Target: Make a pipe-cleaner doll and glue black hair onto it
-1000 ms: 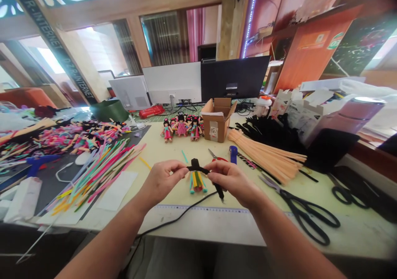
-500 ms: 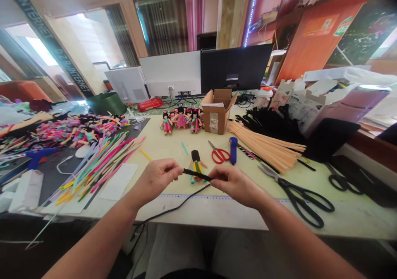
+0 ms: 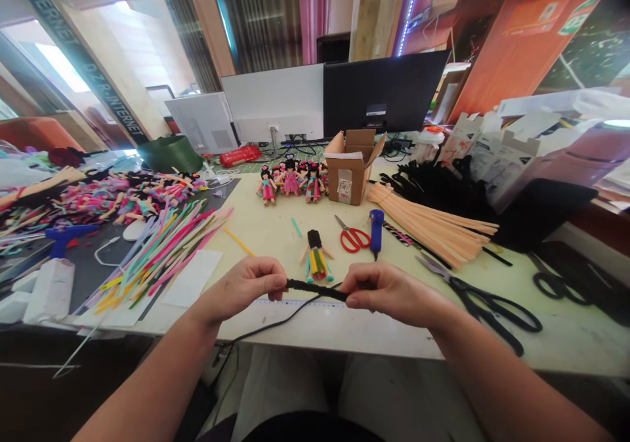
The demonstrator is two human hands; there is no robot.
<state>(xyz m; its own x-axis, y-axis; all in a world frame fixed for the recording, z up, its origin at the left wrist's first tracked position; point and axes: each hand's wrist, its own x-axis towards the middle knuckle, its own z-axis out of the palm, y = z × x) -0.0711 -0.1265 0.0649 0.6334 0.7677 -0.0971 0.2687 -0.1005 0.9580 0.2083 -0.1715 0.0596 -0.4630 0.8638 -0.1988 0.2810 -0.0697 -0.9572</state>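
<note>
A short black fuzzy strip point(image 3: 315, 288) is stretched level between my two hands, above the table's front part. My left hand point(image 3: 253, 286) pinches its left end, and my right hand point(image 3: 377, 289) pinches the right end; both hands are closed on it. Just beyond the strip lies a small doll point(image 3: 315, 258) with black hair, a yellow and green striped body and teal feet. Red-handled scissors point(image 3: 354, 237) and a blue tool point(image 3: 377, 232) lie to the doll's right.
Several dolls point(image 3: 290, 178) stand beside an open cardboard box point(image 3: 347, 176). Colourful pipe cleaners point(image 3: 162, 252) lie left, peach ones point(image 3: 433, 225) right. Large black scissors point(image 3: 487, 304) are near my right forearm. A black cable point(image 3: 275, 324) crosses the front edge.
My hands have moved slightly apart, the right one to the right, and more of the black strip shows between them. The camera view has shifted a little, and the doll is less covered.
</note>
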